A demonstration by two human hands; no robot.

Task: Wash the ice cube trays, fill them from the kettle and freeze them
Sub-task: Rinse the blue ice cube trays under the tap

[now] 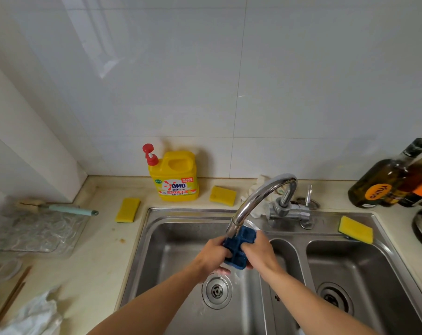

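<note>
A dark blue ice cube tray (240, 247) is held over the left basin of the steel sink (181, 215), right under the spout of the chrome faucet (260, 197). My left hand (211, 256) grips its left side with curled fingers. My right hand (259, 250) grips its right side. Water splashes near the left drain (216, 290) below the tray. Part of the tray is hidden by both hands and the spout.
A yellow OMO detergent bottle (174, 176) stands behind the sink. Yellow sponges lie on the counter (127, 210), (222, 195) and on the sink rim (356, 229). Dark bottles (386, 180) stand at right. A clear tray (35, 232) with a brush (67, 209) sits at left.
</note>
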